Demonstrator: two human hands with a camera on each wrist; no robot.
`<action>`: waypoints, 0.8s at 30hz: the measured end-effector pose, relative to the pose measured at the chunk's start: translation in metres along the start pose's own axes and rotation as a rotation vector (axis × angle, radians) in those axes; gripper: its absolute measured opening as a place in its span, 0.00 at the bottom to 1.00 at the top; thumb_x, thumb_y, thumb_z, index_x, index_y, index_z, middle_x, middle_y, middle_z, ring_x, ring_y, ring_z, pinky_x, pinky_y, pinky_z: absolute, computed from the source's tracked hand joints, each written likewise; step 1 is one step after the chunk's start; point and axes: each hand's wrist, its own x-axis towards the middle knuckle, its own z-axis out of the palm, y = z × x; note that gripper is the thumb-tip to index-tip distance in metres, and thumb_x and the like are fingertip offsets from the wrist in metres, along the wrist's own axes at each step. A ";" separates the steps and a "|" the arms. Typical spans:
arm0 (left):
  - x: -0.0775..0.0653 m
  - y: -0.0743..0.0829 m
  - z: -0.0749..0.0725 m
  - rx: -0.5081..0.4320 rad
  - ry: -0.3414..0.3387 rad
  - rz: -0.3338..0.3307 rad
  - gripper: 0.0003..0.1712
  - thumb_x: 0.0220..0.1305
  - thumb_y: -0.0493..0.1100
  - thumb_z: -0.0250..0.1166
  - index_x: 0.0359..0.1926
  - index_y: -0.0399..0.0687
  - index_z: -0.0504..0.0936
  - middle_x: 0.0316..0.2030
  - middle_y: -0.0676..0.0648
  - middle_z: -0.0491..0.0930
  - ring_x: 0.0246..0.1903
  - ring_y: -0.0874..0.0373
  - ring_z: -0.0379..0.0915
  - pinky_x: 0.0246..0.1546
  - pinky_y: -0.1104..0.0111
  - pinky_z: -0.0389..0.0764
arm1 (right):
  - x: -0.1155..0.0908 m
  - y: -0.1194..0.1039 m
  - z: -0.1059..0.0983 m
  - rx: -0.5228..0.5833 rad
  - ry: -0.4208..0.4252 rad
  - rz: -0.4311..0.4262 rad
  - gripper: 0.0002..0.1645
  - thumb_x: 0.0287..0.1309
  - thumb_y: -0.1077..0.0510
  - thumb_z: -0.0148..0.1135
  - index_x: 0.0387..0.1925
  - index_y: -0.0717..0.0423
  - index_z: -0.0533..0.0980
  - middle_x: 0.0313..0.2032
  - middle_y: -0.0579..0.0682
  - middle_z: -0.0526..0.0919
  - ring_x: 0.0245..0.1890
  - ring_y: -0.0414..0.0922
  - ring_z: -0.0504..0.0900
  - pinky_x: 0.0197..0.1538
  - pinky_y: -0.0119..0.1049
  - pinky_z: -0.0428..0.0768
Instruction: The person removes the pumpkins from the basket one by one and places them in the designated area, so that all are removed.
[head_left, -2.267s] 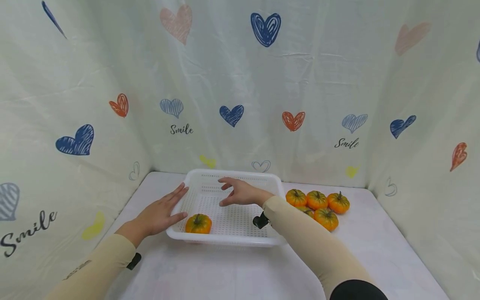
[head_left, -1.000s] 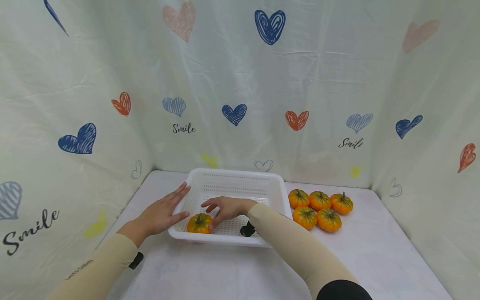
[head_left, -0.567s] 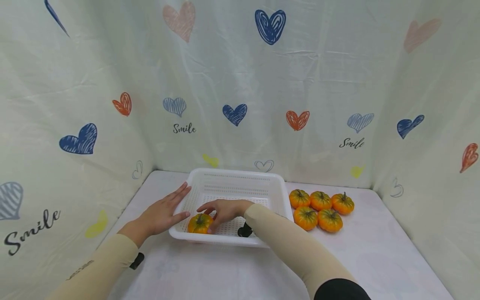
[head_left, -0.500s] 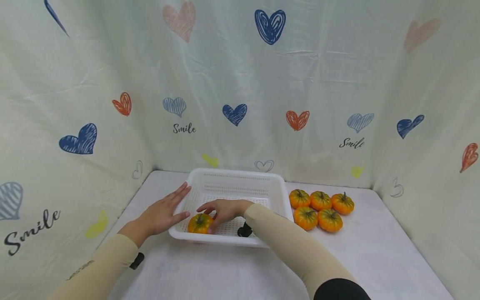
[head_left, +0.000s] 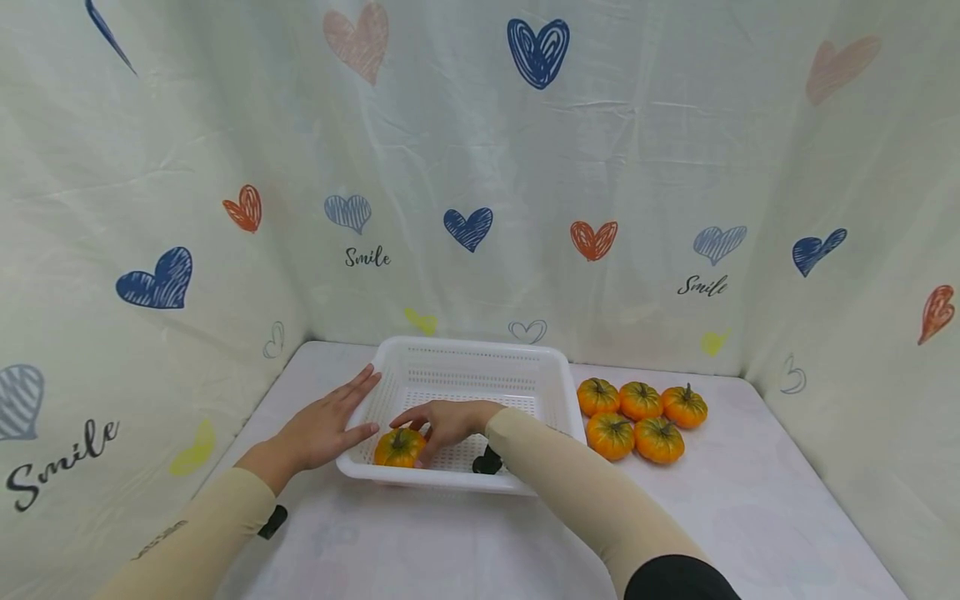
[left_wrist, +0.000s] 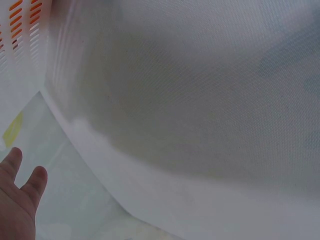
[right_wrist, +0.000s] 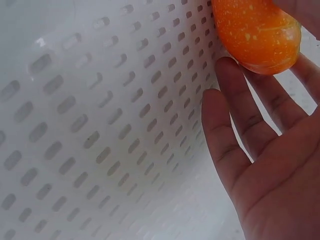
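A small orange pumpkin (head_left: 397, 448) sits in the near left corner of a white perforated plastic basket (head_left: 480, 482). My right hand (head_left: 450, 423) reaches into the basket and holds this pumpkin from its right side, thumb at the near side and fingers over the far side. In the right wrist view the fingertips (right_wrist: 231, 70) lie right under the orange skin of the pumpkin (right_wrist: 257, 37). With fingers stretched out, my left hand (head_left: 318, 429) rests on the basket's left rim; the left wrist view catches only part of that hand (left_wrist: 20, 195) beside the basket wall (left_wrist: 22, 65).
Several more pumpkins (head_left: 639, 402) stand in two rows on the white tabletop (head_left: 450, 542), just right of the basket. A pale curtain (head_left: 637, 150) printed with hearts encloses the table at the back and both sides.
My right hand has come left and down from above the basket's middle to the pumpkin and closed around it. The left hand has stayed on the rim. The pumpkin holds its place.
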 end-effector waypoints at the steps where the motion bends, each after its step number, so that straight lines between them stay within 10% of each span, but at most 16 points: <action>1: 0.000 0.000 0.000 0.002 -0.001 -0.001 0.45 0.70 0.60 0.57 0.79 0.49 0.51 0.78 0.44 0.45 0.71 0.38 0.55 0.62 0.37 0.64 | 0.000 0.000 0.000 0.001 -0.001 -0.003 0.44 0.52 0.56 0.77 0.70 0.45 0.69 0.60 0.42 0.76 0.50 0.38 0.79 0.57 0.33 0.76; 24: 0.000 0.003 -0.002 -0.012 0.015 0.021 0.45 0.69 0.61 0.58 0.78 0.48 0.53 0.78 0.43 0.47 0.69 0.36 0.58 0.61 0.36 0.65 | -0.005 -0.002 -0.006 -0.010 0.065 -0.004 0.42 0.50 0.51 0.77 0.67 0.42 0.71 0.59 0.43 0.77 0.54 0.37 0.75 0.60 0.36 0.74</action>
